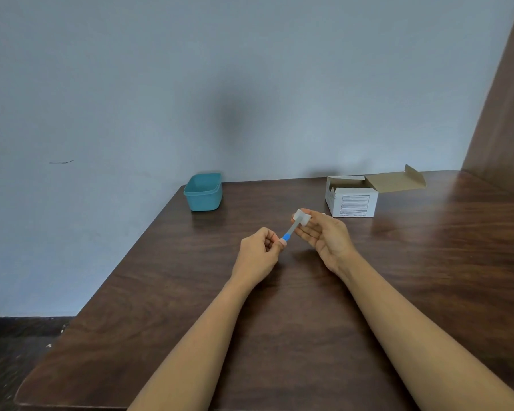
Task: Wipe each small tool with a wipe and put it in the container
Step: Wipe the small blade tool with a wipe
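Tool: small tool (288, 231), a slim grey shaft with a blue end, was held in the air above the table (428, 262), nearer the person than the container and to its right.
Left hand: left hand (257, 253) was curled closed, thumb and fingertips pinching the tool's blue end.
Right hand: right hand (324, 237) was half closed, fingertips pressing a folded white wipe (301, 217) around the tool's far end; the other fingers lay loosely spread.
Wipe: it sat at the tip of the shaft, wrapped on both sides, touching the tool.
Container: teal container (203, 191) stood without a lid at the table's far left corner, well apart from both hands. Its inside was only partly visible, so I could not tell whether any tool already lay in it.
Box: white cardboard box (352, 200) with its flap open stood to the right of the container, just beyond the right hand; its contents could not be made out.
Other tools: none showed on the table.
Progress: wiping of this tool looked under way, with the wipe at the far end of the shaft; the shaft toward the blue end appeared uncovered.
Left to do: by my reading, finishing the wipe, then carrying the tool leftward and away to the container; whether further tools remained could not be told.
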A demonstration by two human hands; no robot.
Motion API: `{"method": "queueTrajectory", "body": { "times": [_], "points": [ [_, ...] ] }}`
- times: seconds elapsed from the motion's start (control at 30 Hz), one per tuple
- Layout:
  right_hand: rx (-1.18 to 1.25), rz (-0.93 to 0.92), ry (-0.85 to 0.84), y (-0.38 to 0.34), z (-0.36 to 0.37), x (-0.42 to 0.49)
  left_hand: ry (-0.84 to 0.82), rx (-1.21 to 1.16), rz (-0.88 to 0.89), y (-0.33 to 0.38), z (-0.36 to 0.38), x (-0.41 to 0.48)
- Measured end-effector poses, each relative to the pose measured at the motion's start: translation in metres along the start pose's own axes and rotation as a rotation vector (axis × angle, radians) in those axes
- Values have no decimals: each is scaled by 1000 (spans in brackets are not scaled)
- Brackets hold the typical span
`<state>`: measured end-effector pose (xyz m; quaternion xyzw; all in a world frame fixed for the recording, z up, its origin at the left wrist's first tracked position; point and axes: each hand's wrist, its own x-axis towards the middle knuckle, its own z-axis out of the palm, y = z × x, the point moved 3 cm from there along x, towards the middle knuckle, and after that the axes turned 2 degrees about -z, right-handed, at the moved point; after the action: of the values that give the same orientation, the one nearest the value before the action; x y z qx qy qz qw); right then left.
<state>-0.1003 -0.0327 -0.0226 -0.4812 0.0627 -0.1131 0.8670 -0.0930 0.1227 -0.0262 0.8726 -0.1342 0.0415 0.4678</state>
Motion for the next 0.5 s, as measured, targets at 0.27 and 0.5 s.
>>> {"method": "queueTrajectory", "body": {
  "times": [0.27, 0.5],
  "points": [
    [-28, 27, -67, 0, -1, 2, 12, 19, -8, -1, -1, 2],
    [26, 50, -86, -1, -3, 1, 2, 17, -15, 1, -1, 1]
  ]
}}
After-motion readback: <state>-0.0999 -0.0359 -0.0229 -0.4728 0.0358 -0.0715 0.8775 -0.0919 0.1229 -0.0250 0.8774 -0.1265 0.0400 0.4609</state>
